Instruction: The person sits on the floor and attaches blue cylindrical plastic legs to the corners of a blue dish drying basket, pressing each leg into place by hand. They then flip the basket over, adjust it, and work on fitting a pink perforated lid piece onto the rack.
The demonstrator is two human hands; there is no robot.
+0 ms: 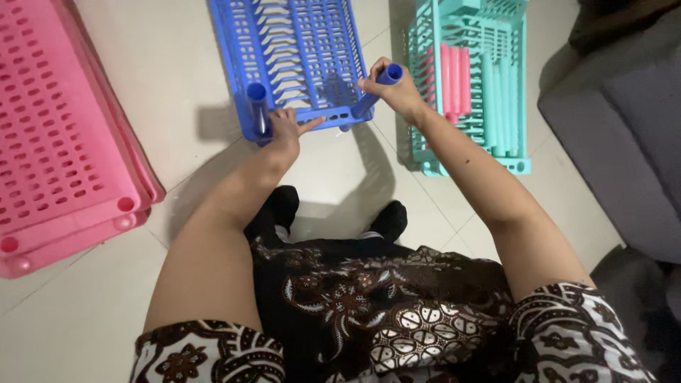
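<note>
Right hand (391,91) grip encircles blue tube (376,89).

Bare floor (177,64) lies open between the pink trays (57,128) and the blue rack (298,57). The teal rack (489,85) stands close on the right, blocking that side.

A single head-worn camera looks steeply down from above the person's chest, facing forward over both forearms to the tiled floor (340,184). It sits close, the patterned clothing filling the lower edge. No second view shares the scene.
</note>
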